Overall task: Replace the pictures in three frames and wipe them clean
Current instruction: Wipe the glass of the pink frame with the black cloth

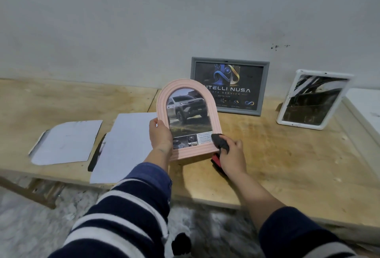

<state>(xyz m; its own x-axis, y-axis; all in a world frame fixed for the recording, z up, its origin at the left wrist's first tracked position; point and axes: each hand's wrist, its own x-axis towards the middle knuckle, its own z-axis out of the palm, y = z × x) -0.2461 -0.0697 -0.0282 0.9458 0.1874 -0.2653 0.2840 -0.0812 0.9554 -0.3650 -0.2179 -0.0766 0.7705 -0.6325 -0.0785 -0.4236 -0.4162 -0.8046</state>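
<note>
I hold a pink arched frame [164, 95] upright on the wooden table [277, 155]; it shows a picture of a pickup truck. My left hand [160, 134] grips its left edge. My right hand [232, 157] holds a dark cloth with a red part [221, 143] against the frame's lower right corner. A grey frame [264, 85] with a dark logo picture leans on the wall behind. A white frame [287, 101] with a dark picture leans at the right.
Two loose sheets lie face down on the table at the left: a small one [65, 142] and a larger one [125, 144] over a dark strip. A white box edge [364, 109] sits at the far right. The wall rises just behind the table.
</note>
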